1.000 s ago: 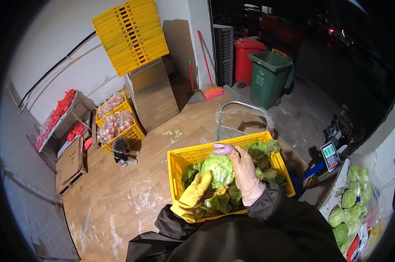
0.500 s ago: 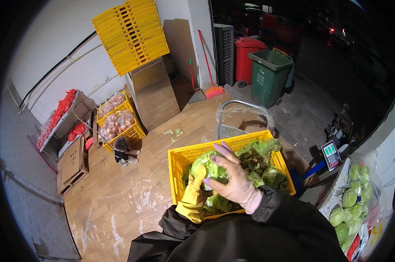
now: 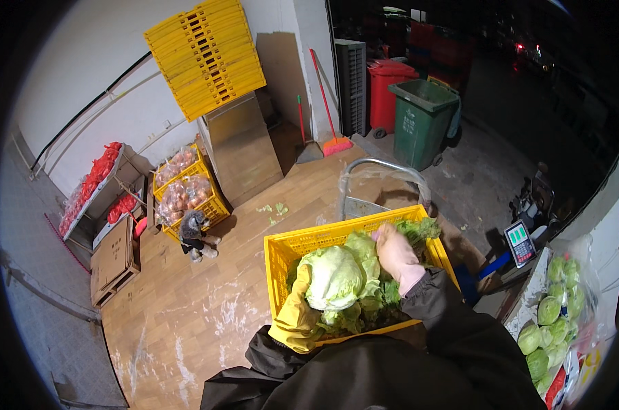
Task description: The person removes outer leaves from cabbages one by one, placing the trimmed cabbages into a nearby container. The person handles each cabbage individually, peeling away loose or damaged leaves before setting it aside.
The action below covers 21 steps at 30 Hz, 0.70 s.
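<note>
My left hand (image 3: 297, 316), in a yellow rubber glove, is closed around the near left side of a pale green lettuce head (image 3: 331, 277). My right hand (image 3: 397, 254), in a thin pinkish glove with purplish fingertips, is bent at the lettuce's right, against a loose outer lettuce leaf (image 3: 365, 256); its fingers are curled and mostly hidden. Both hands are over a yellow plastic crate (image 3: 276, 273), which holds darker, wilted lettuce leaves (image 3: 419, 231).
A metal-handled cart (image 3: 343, 184) stands behind the crate. Bagged lettuces (image 3: 548, 311) and a digital scale display (image 3: 520, 242) are at right. A small grey dog (image 3: 194, 229) is near yellow crates of bagged onions (image 3: 186, 195). Leaf scraps (image 3: 275, 212) litter the floor.
My right hand has gone from spread fingers over the lettuce to curled at its right side. The lettuce now shows more fully, with a leaf folded out. The dog has turned its head.
</note>
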### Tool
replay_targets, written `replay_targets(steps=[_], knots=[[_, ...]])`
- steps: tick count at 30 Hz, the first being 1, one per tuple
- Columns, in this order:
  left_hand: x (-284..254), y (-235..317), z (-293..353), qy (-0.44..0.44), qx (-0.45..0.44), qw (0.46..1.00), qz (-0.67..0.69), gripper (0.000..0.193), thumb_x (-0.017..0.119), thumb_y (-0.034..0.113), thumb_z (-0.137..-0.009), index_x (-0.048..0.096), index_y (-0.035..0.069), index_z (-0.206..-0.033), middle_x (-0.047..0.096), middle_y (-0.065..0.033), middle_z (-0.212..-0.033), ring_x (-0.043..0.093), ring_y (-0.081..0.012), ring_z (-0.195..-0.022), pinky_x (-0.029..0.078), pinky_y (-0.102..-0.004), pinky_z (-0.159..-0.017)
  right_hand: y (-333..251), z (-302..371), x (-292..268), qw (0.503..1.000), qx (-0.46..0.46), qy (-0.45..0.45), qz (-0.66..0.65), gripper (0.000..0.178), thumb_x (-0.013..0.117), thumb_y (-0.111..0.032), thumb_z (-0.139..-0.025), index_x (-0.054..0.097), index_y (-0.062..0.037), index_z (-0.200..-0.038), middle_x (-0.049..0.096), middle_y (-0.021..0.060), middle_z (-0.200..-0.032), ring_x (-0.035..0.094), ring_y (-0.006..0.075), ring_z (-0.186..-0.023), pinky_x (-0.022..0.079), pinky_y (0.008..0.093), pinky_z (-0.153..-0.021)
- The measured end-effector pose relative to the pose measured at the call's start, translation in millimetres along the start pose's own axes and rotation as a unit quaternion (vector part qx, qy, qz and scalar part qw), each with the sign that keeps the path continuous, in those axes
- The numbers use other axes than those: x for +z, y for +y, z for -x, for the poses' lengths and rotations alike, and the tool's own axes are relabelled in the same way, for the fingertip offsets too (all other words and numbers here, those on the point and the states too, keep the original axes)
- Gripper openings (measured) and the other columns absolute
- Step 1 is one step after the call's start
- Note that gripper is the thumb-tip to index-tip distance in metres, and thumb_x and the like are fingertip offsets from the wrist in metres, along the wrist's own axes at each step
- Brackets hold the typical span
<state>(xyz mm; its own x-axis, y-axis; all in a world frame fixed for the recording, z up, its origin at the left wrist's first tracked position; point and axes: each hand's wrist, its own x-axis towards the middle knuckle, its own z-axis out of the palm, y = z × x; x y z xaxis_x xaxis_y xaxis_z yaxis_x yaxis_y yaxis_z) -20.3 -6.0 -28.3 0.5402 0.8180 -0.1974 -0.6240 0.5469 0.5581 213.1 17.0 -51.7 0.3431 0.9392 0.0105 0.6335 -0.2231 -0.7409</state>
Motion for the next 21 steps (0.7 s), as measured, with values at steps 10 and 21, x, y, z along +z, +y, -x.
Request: replay_targets(steps=[10, 21], knots=[[-13, 2, -15, 0.045, 0.053, 0.991, 0.111, 0.079, 0.052, 0.070, -0.088, 0.048, 0.012, -0.141, 0.056, -0.0166, -0.134, 0.058, -0.0377, -0.119, 0.052, -0.0575, -0.094, 57, 52, 25, 0.918, -0.025, -0.379, 0.115, 0.032, 0.064, -0.029, -0.094, 0.064, -0.0010, -0.110, 0.071, 0.0152, -0.091, 0.061, 0.0237, -0.077, 0.048, 0.0368, -0.073], [-22, -4, -20, -0.014, 0.059, 0.993, 0.097, 0.062, 0.044, 0.055, -0.100, 0.045, 0.010, -0.143, 0.055, -0.0138, -0.137, 0.057, -0.0299, -0.122, 0.049, -0.0478, -0.102, -60, 58, -17, 0.876, -0.380, -0.101, -0.279, 0.035, 0.064, 0.011, -0.084, 0.060, -0.0030, -0.116, 0.049, 0.0159, -0.145, 0.049, 0.0275, -0.132, 0.047, 0.0390, -0.103]])
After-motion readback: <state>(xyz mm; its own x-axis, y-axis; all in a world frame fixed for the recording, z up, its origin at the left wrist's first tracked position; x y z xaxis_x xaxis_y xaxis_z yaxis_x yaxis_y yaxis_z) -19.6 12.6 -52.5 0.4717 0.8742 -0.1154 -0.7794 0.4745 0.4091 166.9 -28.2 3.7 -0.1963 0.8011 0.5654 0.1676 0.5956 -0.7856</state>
